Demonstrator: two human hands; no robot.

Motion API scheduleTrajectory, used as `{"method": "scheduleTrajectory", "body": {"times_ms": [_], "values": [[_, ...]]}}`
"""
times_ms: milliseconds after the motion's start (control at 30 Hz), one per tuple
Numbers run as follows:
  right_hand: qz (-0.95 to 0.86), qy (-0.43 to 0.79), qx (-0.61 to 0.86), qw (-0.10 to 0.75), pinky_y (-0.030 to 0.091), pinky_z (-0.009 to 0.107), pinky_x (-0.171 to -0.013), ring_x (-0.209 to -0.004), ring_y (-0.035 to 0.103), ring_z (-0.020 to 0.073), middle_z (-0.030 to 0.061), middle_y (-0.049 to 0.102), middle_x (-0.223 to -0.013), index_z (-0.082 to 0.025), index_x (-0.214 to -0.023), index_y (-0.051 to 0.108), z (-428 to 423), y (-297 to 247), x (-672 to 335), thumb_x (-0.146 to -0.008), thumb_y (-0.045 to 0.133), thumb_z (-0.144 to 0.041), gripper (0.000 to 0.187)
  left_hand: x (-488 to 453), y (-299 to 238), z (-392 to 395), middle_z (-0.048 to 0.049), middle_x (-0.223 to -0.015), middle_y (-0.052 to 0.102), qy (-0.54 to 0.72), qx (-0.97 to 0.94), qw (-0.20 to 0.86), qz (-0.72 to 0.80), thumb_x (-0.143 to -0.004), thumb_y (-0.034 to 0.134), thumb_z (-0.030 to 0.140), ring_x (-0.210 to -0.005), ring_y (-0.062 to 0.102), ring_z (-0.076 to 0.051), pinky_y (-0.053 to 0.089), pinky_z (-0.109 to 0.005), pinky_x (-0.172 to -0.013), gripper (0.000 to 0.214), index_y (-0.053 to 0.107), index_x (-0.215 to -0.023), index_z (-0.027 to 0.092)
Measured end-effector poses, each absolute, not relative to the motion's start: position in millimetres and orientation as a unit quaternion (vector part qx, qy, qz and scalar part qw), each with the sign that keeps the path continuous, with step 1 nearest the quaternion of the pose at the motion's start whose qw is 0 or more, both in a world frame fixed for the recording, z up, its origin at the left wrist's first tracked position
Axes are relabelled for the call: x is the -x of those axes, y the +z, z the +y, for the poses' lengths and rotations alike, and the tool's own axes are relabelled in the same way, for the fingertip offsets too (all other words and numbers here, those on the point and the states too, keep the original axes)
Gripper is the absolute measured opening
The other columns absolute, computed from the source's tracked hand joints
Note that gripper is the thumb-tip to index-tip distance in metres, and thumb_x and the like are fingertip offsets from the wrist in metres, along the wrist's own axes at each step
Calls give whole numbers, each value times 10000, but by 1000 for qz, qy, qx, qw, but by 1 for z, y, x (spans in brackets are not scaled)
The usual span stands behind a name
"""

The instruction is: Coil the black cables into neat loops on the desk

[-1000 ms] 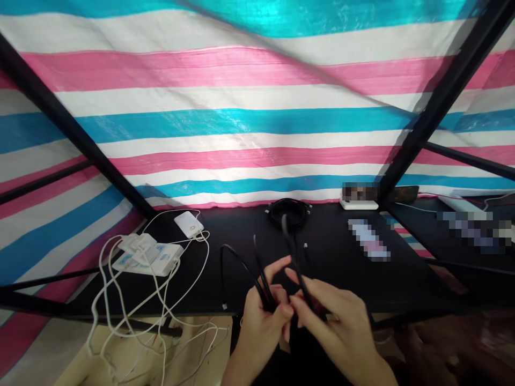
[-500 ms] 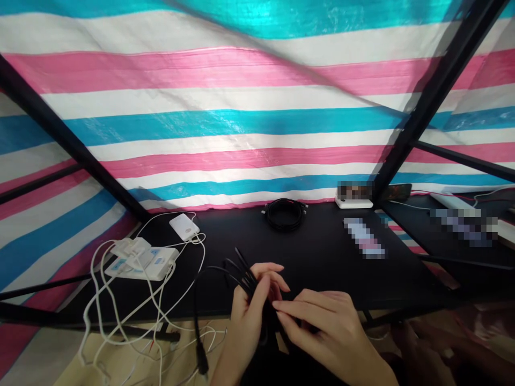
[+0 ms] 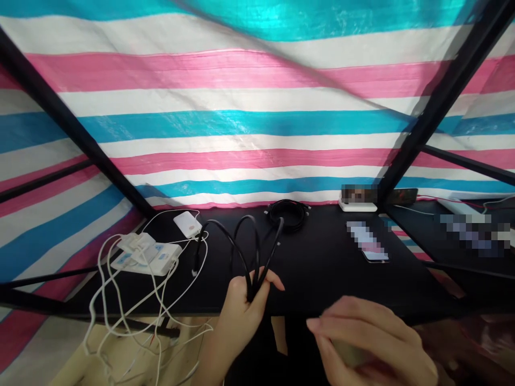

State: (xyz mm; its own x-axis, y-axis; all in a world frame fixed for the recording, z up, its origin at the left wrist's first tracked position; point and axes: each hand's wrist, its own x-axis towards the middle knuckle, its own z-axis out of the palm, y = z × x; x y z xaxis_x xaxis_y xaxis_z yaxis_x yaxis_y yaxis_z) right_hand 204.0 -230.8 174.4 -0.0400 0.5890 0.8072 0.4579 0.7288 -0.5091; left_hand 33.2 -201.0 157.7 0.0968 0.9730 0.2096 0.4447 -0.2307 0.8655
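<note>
My left hand (image 3: 241,311) is closed round a black cable (image 3: 245,244) folded into loops; the loops rise above the fist and one plug end dangles at the left. My right hand (image 3: 370,343) hovers low at the right, blurred, fingers pointing left and held together, apart from the cable. Whether it holds anything I cannot make out. Both hands are over the front edge of the black table (image 3: 322,273).
A coiled black cable (image 3: 287,214) lies at the table's back. A white power strip (image 3: 147,257) with white cords and a white charger (image 3: 187,224) sit at the left. A phone (image 3: 368,244) lies at the right. Black frame poles cross a striped tarp behind.
My left hand has lifted the cable loops up and forward. My right hand has let go of the cable and pulled back to the lower right.
</note>
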Motion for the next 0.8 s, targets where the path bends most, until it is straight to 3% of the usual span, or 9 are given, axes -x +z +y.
{"method": "scheduleTrajectory", "body": {"times_ms": [100,200,300,400,533,600,667,733,800], "values": [[-732,64,387,556,557,244,-594,-755,659,153,47,651,-973,-248,-1080,632,-222,168,-206,-734,570,-44,406,-36,160,-201,23,-561,635,426,-692,271,516,-838,422,172,-497,565,-97,425,-178,-495,322,659,-620,195],[-740,18,440,509,545,372,-803,-1017,596,235,105,516,-1267,-251,-1286,500,-212,162,-207,-750,580,-102,562,-39,159,-198,31,-541,640,446,-723,226,477,-833,425,124,-458,576,-81,445,-159,-495,312,639,-613,182],[-744,-40,464,480,434,483,-945,-1163,496,289,99,425,-1378,-281,-1340,438,-210,163,-206,-782,579,-142,592,-42,157,-192,4,-585,683,473,-754,147,430,-814,443,91,-477,618,-97,472,-161,-507,265,682,-728,170],[-749,-70,456,476,384,493,-970,-1218,449,308,96,423,-1387,-282,-1329,451,-209,167,-206,-804,549,-150,551,-46,157,-190,-18,-594,698,476,-789,81,379,-796,464,87,-479,637,-122,476,-179,-482,279,722,-807,195],[-769,-54,437,464,379,462,-966,-1199,478,287,96,485,-1338,-263,-1222,542,-204,164,-211,-820,538,-179,410,-52,157,-194,-26,-560,688,460,-807,44,367,-803,487,111,-434,615,-126,454,-189,-449,292,745,-799,246],[-758,-44,443,477,388,455,-941,-1182,489,288,88,548,-1258,-252,-1042,612,-201,161,-214,-807,580,-219,240,-51,155,-196,-32,-553,681,461,-806,29,369,-814,497,142,-427,607,-129,447,-196,-442,278,749,-778,254],[-744,-40,440,501,403,436,-903,-1067,562,268,61,643,-1017,-234,-786,597,-200,158,-215,-786,619,-230,23,-47,151,-197,-29,-528,660,459,-805,26,376,-816,523,181,-436,605,-134,455,-205,-458,254,751,-754,272],[-746,-25,421,515,442,356,-781,-786,623,190,1,614,-697,-219,-615,489,-202,156,-213,-784,618,-183,215,-42,146,-197,-25,-498,628,461,-797,39,388,-818,543,231,-452,601,-138,471,-219,-493,229,753,-747,289],[-753,-19,404,519,404,266,-579,-502,512,105,-55,478,-503,-210,-544,397,-205,153,-208,-788,594,-129,325,-37,142,-197,-25,-485,606,475,-781,62,400,-820,556,290,-461,594,-143,484,-235,-523,210,752,-747,295]]}}
